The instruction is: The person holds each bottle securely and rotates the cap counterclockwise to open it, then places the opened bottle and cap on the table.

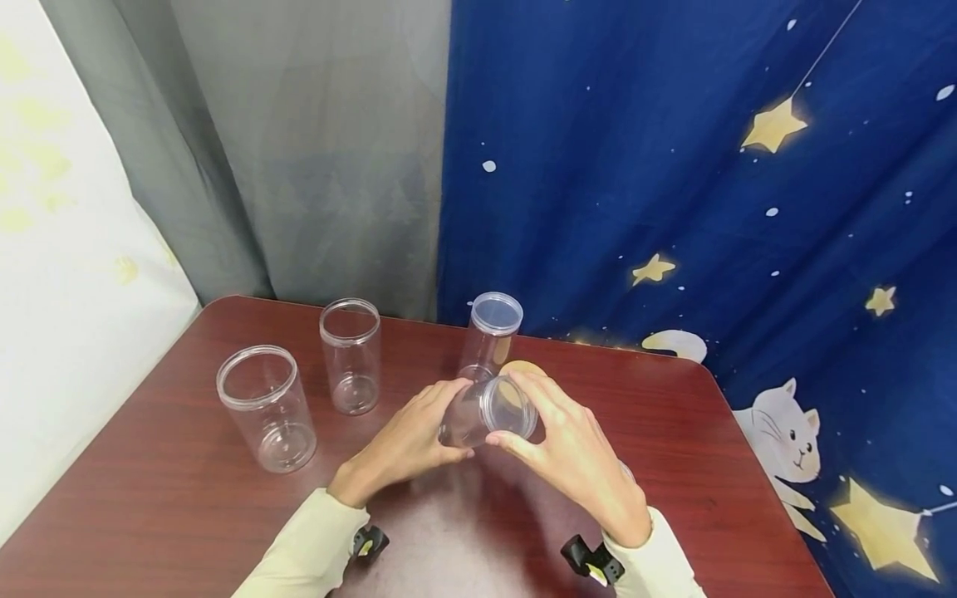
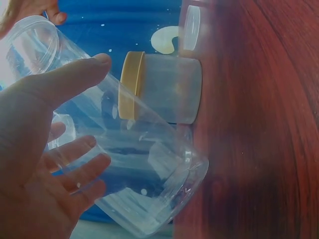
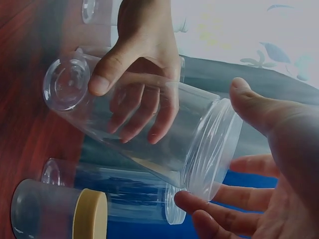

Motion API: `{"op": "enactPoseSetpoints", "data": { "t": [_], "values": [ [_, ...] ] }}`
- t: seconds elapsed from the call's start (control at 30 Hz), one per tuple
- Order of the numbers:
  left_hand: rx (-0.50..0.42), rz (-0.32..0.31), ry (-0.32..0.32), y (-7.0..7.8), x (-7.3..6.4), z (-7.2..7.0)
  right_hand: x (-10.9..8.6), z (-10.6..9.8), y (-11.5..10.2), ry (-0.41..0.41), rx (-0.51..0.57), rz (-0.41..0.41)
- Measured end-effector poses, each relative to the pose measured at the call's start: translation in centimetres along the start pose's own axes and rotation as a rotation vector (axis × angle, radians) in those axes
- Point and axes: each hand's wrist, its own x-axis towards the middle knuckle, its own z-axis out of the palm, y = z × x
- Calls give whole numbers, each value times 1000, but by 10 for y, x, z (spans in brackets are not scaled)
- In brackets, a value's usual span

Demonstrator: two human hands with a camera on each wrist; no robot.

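Note:
A clear plastic jar (image 1: pixel 467 415) is held tilted above the table, its mouth end toward the right. My left hand (image 1: pixel 411 432) grips the body, thumb on one side and fingers on the other, as the left wrist view shows. On the mouth end sits a clear screw lid (image 3: pixel 217 149). Around its rim are the thumb and fingertips of my right hand (image 1: pixel 576 448). Behind the held jar stands a slim lidded clear jar (image 1: pixel 493 332). Close by is a frosted jar (image 2: pixel 172 89) with a yellow lid (image 2: pixel 132 84).
Two lidless clear jars, a wide jar (image 1: pixel 272 423) and a narrower jar (image 1: pixel 351 357), stand at the left of the brown table (image 1: pixel 187 465). A loose clear lid (image 2: pixel 192 28) lies on the right side, mostly hidden by my right wrist in the head view. Curtains (image 1: pixel 321 149) hang behind.

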Motion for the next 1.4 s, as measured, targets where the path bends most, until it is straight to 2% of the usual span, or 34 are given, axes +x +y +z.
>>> {"op": "enactPoseSetpoints", "data": {
  "t": [0.17,0.43,0.93,1.27,1.4],
  "values": [
    [-9,-16,-18,-2,0,1,1,0,0,-5,14,-27],
    [-5,-7,-28,-3,0,1,0,0,1,-11,22,-20],
    [-33,-5,-15,-4,2,-1,2,-3,-1,-32,53,-47],
    [-30,15,4,-5,0,-1,3,-6,0,-108,78,-93],
    [-35,21,6,-5,0,-1,3,-6,2,-115,96,-117]
  ]
}}
